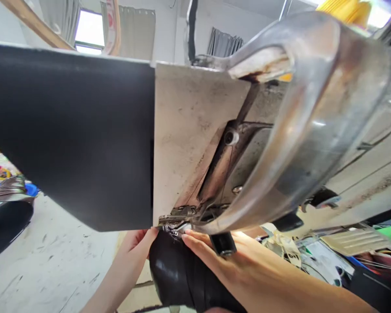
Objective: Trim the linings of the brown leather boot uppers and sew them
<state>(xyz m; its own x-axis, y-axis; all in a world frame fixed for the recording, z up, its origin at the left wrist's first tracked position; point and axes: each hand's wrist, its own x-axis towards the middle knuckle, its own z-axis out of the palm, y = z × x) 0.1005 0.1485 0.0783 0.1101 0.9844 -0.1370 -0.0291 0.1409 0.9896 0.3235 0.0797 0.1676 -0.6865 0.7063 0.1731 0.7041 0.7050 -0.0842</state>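
A sewing machine fills the view, its pale worn head [189,117] tilted above my hands. A glossy dark leather piece [172,269], curved and rounded, sits under the metal presser foot [172,230]. My left hand [135,245] is closed at the leather's left edge, with its thumb close to the foot and its other fingers partly hidden. From the right, my right hand [231,261] holds the leather with its fingers together and their tips beside the foot. Its thumb is hidden. The stitching point itself is mostly covered.
A curved metal guard [306,121] bulges out at the right, and a dark flat panel [71,139] covers the left. A dark leather-like object [9,226] and a blue container [31,189] are at far left. Mixed materials [286,248] lie at lower right.
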